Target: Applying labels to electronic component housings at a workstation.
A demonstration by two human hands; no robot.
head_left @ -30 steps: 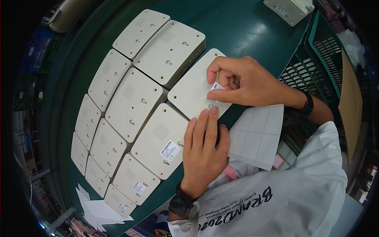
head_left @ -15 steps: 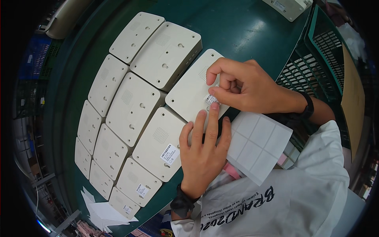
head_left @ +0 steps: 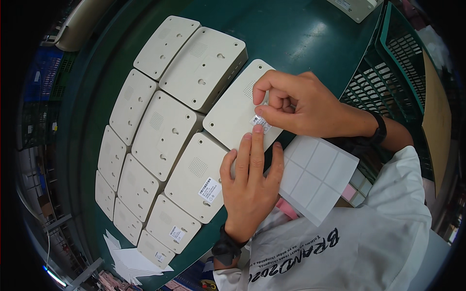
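Note:
A cream plastic device housing (head_left: 227, 107) lies back side up on the table. On its near right part is a small white printed label (head_left: 264, 124). My right hand (head_left: 308, 106) pinches this label's edge between thumb and curled forefinger. My left hand (head_left: 250, 199) lies with its fingers stretched out, the middle fingertips at the label's lower edge. Under its fingers is the corner of that housing and of a neighbouring labelled housing (head_left: 187, 182). Beside the left hand, close to my body, rests a backing sheet (head_left: 318, 174) marked off in rectangles.
More cream housings (head_left: 162, 138) stand in rows to the left; the nearest few carry white labels. Loose white paper scraps (head_left: 131, 264) lie at the table's lower left. A green plastic crate (head_left: 398, 72) stands at the right, with another cream device (head_left: 357, 10) at the far edge.
My left fingertips have shifted slightly on the label. The right hand's pinch stays nearly in place, and the view has moved a little.

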